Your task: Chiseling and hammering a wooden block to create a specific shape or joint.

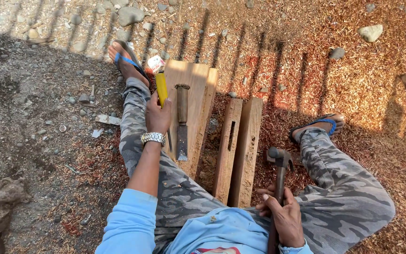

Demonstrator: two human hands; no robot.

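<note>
Sawdust-strewn ground: left hand (158, 115) pinches one yellow-handled chisel (161, 89) (probably), right hand (285, 216) grips one hammer (280, 162).

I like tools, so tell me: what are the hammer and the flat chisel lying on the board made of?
The hammer looks like dark, dull metal at the head, on a dark brown handle, probably wood; the right hand grips it. The chisel has a brown wooden-looking handle and a flat grey blade, likely steel, worn matte. The board beneath is pale bare wood with visible grain.

Left hand (158, 115) outstretched (fingers curled); right hand (285, 218) fisted.
</note>
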